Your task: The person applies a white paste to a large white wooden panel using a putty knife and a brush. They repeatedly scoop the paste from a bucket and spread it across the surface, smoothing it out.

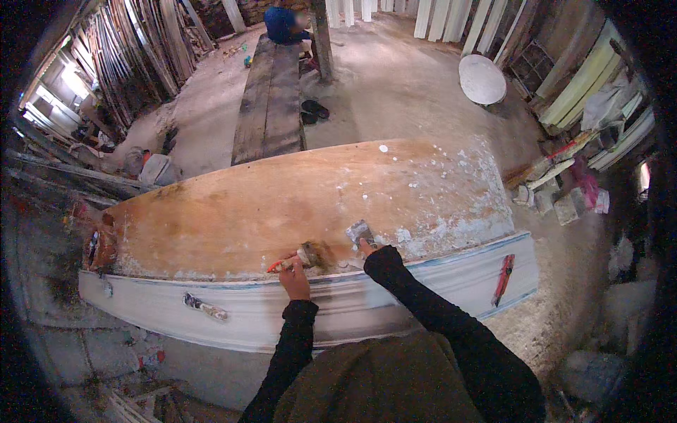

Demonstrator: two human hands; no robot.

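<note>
My left hand [295,280] is closed round the red-tipped handle of a paintbrush [309,255]. The brush's brown bristles are down at the wooden board [211,211], close to its near edge. Just to the right, my right hand [369,247] grips a putty knife [359,231], its flat blade pointing away from me over the board. White spatters and patches cover the board's right side. Along the near side runs a white moulded length [338,303]. On it lie a stained, pale-handled tool [205,307] at the left and a red cutter-like tool [503,280] at the right.
Beyond the board, a long dark plank bench [264,106] reaches toward a person in blue [282,27] by a post [321,42]. Dark footwear [314,111] lies beside the bench. A white round disc [482,79] stands farther right. Wooden strips [134,56] lean at the left.
</note>
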